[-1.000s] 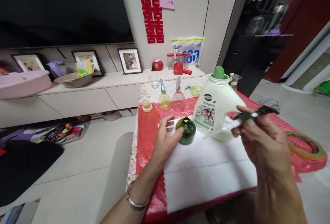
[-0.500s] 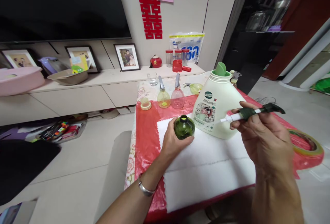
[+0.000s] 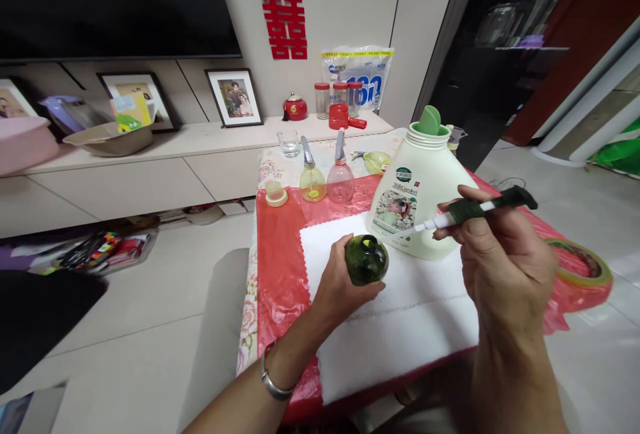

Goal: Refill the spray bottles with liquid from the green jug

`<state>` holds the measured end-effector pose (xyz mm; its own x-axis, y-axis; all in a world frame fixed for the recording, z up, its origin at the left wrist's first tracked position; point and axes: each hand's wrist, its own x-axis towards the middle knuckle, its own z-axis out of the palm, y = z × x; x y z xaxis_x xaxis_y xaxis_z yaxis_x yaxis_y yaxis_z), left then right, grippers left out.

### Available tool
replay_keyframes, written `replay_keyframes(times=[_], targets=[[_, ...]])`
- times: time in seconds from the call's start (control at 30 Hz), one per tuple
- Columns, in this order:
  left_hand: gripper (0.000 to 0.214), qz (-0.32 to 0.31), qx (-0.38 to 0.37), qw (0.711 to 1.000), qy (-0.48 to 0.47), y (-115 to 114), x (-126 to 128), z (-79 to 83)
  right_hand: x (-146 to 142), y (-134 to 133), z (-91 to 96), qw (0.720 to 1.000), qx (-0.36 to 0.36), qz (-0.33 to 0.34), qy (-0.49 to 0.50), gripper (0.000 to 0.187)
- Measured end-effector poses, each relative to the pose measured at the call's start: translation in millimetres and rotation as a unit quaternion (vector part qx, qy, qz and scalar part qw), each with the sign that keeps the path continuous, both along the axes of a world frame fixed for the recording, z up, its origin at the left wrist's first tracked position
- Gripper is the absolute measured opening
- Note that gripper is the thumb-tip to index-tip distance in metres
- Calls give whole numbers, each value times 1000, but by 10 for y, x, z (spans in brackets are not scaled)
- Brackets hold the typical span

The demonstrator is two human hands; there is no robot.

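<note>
My left hand (image 3: 345, 284) is wrapped round a small round green bottle (image 3: 367, 267), its open neck tilted toward me. In my right hand (image 3: 500, 247) I grip a dark green pump head (image 3: 467, 211) by its collar. The pump's white tube points left and down, toward the bottle but apart from it. Just behind both hands stands a large pale green detergent jug (image 3: 420, 187) with a green scoop-like piece (image 3: 430, 119) in its open mouth. Under the hands lies a white cloth (image 3: 400, 327).
At the table's far side stand a yellow spray bottle (image 3: 313, 181), a pink spray bottle (image 3: 341, 181), a pale cap-like piece (image 3: 276, 195) and a glass (image 3: 289, 143). A yellow-green bottle (image 3: 376, 162) lies on its side. A tape roll (image 3: 577, 264) is at the right edge.
The green bottle has tipped so that its neck faces me more. My right hand has brought the pump a little left and its tube nearer the bottle. The view has shifted slightly.
</note>
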<state>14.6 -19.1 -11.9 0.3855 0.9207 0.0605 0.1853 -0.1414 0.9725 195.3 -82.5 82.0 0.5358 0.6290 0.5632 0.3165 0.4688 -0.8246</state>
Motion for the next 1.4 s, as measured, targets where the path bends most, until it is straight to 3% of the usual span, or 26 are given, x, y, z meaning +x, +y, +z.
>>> replay_keyframes(times=[0.27, 0.57, 1.0, 1.27, 1.4], targets=[[98, -6, 22, 1000, -18, -2, -5, -41, -93, 34, -46, 987, -84, 12, -138, 39], [103, -14, 28, 999, -44, 13, -9, -121, -190, 211, -73, 948, -83, 73, -299, 23], [102, -21, 36, 999, -32, 12, -3, -96, -208, 271, -95, 939, -104, 117, -307, 16], [102, -23, 37, 999, -29, 19, 0, -93, -203, 337, -229, 919, -174, 168, -310, 20], [102, -34, 46, 998, -28, 23, -8, -96, -179, 318, -268, 917, -171, 177, -314, 20]])
